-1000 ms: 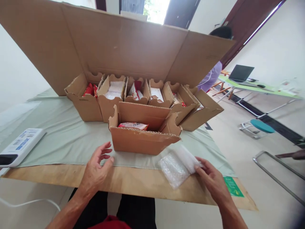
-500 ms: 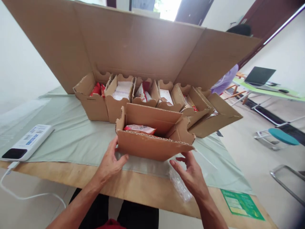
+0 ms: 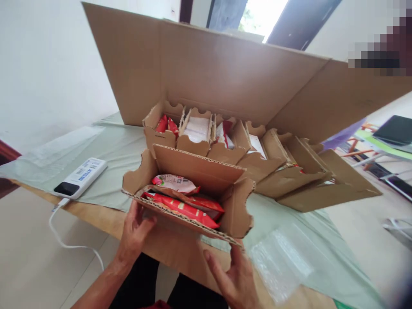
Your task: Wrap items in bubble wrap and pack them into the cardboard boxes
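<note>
My left hand (image 3: 135,231) grips the lower left end of a small open cardboard box (image 3: 196,165), its fingers partly hidden behind the front wall. At the lower right corner my right hand (image 3: 233,270) holds the same box, thumb apart and fingers under the edge. The box is tilted toward me, in front of the row. Inside lie a red snack packet (image 3: 183,210) and a pink and white packet (image 3: 175,182), with a further red-brown packet between them.
Behind stands a row of several similar cardboard boxes (image 3: 193,147) with packets inside, backed by a tall cardboard panel (image 3: 225,68). A white power bank (image 3: 82,178) with a cable (image 3: 53,229) lies left. Clear plastic wrap (image 3: 283,262) lies right, on the green cloth (image 3: 125,148).
Both hands have closed in on the box, which has come toward me and tipped, so more packets show. My view has swung left, and the surroundings sit further right.
</note>
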`<action>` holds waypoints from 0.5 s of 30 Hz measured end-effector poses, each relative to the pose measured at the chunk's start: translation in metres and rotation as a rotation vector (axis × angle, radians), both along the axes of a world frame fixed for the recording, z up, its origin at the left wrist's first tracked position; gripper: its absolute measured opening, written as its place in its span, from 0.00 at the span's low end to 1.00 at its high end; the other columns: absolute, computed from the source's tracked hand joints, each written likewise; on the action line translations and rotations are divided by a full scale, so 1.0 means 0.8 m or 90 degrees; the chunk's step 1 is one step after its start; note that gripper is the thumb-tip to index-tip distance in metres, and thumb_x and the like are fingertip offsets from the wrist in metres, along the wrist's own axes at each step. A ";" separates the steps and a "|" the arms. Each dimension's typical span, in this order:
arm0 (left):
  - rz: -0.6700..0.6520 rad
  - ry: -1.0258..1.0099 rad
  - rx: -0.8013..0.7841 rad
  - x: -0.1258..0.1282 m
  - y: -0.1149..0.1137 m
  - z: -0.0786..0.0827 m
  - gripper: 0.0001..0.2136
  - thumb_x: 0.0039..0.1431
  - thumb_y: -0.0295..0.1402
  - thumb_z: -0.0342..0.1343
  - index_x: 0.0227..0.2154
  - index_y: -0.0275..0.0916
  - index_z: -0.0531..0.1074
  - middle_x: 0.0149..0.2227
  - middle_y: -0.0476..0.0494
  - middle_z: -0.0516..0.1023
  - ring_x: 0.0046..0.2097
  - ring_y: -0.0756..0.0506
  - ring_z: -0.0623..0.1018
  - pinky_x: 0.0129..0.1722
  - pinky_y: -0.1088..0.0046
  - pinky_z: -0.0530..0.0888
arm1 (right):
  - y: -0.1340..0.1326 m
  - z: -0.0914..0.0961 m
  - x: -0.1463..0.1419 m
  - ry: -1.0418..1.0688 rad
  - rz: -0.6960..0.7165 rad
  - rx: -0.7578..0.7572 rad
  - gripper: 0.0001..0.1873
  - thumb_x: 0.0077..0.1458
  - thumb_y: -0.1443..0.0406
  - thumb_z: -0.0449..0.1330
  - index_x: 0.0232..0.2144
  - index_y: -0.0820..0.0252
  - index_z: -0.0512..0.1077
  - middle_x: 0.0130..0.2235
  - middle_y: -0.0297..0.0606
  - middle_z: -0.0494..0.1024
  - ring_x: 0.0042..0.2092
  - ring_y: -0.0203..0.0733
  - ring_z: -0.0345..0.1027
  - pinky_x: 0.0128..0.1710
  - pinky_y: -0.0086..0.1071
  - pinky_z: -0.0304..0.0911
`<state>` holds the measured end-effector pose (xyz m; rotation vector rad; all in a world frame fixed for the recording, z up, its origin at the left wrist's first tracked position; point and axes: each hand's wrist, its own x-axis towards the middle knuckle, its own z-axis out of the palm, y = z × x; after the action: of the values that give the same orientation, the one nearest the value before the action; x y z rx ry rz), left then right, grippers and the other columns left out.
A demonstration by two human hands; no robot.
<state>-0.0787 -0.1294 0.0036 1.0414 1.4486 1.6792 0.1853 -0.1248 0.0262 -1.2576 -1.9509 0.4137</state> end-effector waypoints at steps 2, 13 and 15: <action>0.057 -0.016 0.033 -0.042 0.014 0.003 0.24 0.56 0.34 0.58 0.57 0.42 0.69 0.54 0.43 0.78 0.58 0.37 0.76 0.58 0.63 0.74 | -0.002 -0.015 -0.036 0.006 0.068 -0.003 0.41 0.61 0.60 0.61 0.72 0.47 0.52 0.67 0.46 0.66 0.64 0.63 0.65 0.56 0.55 0.73; 0.233 0.027 -0.031 -0.097 0.040 0.008 0.31 0.64 0.44 0.56 0.69 0.46 0.60 0.72 0.40 0.61 0.72 0.37 0.60 0.72 0.54 0.57 | 0.072 -0.039 -0.102 0.022 0.197 -0.016 0.35 0.60 0.66 0.59 0.68 0.52 0.58 0.64 0.47 0.69 0.61 0.55 0.68 0.50 0.44 0.75; 0.208 0.006 -0.012 -0.068 0.021 -0.005 0.30 0.66 0.46 0.55 0.69 0.48 0.60 0.71 0.41 0.62 0.72 0.38 0.61 0.72 0.57 0.59 | 0.094 -0.037 -0.110 0.024 0.201 -0.096 0.32 0.59 0.61 0.62 0.64 0.56 0.62 0.59 0.49 0.74 0.54 0.55 0.74 0.42 0.41 0.76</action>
<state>-0.1329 -0.1127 -0.0005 0.8356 1.7088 1.8822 0.0972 -0.0494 -0.0030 -1.0231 -2.1239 0.7501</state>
